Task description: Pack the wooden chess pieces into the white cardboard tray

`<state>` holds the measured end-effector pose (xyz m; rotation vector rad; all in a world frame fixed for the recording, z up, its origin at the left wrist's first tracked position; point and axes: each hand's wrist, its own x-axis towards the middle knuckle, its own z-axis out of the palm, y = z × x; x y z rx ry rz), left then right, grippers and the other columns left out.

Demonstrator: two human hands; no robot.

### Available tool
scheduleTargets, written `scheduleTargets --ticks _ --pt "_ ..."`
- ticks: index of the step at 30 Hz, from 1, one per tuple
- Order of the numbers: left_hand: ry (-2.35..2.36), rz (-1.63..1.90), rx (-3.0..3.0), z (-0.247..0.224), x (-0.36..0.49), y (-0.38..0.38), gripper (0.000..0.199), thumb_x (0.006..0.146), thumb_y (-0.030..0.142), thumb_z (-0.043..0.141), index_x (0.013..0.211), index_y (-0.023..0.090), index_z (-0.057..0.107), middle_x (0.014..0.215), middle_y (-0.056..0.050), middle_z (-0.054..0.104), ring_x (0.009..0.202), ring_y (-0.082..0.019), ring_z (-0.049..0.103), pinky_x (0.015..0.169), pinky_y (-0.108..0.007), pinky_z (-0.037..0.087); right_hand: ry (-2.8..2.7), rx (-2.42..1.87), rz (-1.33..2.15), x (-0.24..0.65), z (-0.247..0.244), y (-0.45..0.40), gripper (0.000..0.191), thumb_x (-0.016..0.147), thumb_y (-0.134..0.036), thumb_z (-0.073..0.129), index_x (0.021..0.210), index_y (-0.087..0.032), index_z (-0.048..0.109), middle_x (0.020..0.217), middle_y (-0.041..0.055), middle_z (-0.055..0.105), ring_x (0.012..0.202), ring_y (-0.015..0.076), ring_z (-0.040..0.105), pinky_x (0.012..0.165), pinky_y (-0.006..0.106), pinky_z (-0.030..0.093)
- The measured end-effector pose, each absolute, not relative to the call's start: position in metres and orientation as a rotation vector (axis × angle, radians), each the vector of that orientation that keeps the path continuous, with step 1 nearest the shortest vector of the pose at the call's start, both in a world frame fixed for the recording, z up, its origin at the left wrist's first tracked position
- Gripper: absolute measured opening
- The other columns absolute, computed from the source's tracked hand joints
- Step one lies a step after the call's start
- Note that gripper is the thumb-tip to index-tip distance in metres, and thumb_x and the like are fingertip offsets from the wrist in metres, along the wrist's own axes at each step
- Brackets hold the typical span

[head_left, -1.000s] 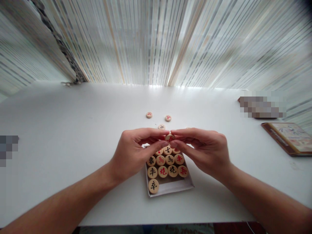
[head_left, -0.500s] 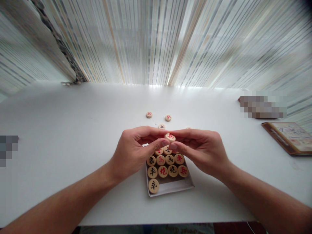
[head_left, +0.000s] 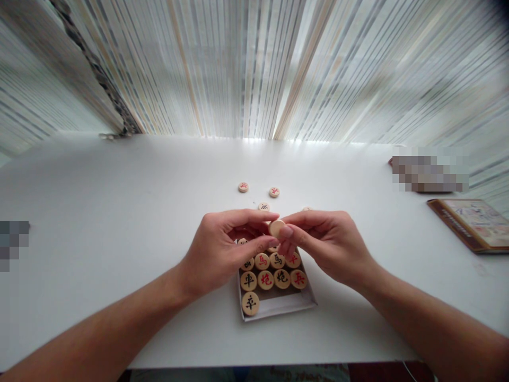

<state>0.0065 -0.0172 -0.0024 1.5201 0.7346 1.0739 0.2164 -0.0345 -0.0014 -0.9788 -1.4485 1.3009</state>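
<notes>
A round wooden Chinese chess piece [head_left: 275, 228] is held up above the box, its blank side facing me. My right hand [head_left: 332, 241] pinches it, thumb on the blank face and fingers behind. From the other side, my left hand [head_left: 225, 241] closes about the same piece, index fingertip at its upper edge and thumb at its lower edge. Under the hands lies a shallow white box [head_left: 280, 307] with rows of Chinese chess pieces in black and red. A black-marked piece [head_left: 250, 303] sits alone in the nearest row. The hands cover the box's far rows.
Beyond my hands lie loose pieces: two red-marked ones [head_left: 243, 187] and a black-marked one [head_left: 263, 207], plus another [head_left: 307, 209] partly hidden. A brown-edged flat box [head_left: 473, 225] lies at right on the white table [head_left: 119, 212]. Striped curtains [head_left: 222, 69] hang behind.
The held piece has turned over, from its red character to its blank side. My right thumb has moved onto its face, while the left thumb has shifted slightly lower.
</notes>
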Motion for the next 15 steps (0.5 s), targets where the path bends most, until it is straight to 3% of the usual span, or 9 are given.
scheduleTargets --ticks 4,7,15 --pt "0.735 1.053 1.541 -0.0012 0.0064 -0.0178 0.029 0.084 0.012 0.089 0.113 0.016 0.085 0.094 -0.006 0.087 0.082 -0.018 0.085 0.078 -0.021 0.07 -1.347 -0.939 1.416 0.214 0.0004 -0.0358 0.031 0.074 -0.031 0.1 0.102 -0.021 0.089 0.072 0.0033 0.08 0.057 0.0127 0.069 0.052 0.021 0.059" --pt "0.745 1.062 1.613 -0.0013 0.0057 -0.0181 0.028 0.085 0.012 0.088 0.113 0.017 0.086 0.101 -0.007 0.088 0.084 -0.018 0.085 0.078 -0.021 0.07 -1.311 -0.964 1.453 0.2133 0.0024 -0.0365 0.031 0.069 -0.029 0.102 0.096 -0.021 0.089 0.072 0.0031 0.079 0.055 0.0119 0.067 0.051 0.021 0.057" --pt "0.696 1.087 1.882 0.0001 0.0044 -0.0177 0.028 0.086 0.005 0.085 0.11 0.018 0.087 0.099 -0.005 0.088 0.085 -0.016 0.084 0.079 -0.017 0.067 -1.345 -1.085 1.482 0.2164 0.0043 -0.0367 0.022 0.072 -0.031 0.1 0.078 -0.016 0.084 0.058 0.0018 0.073 0.05 0.0104 0.062 0.046 0.017 0.049"
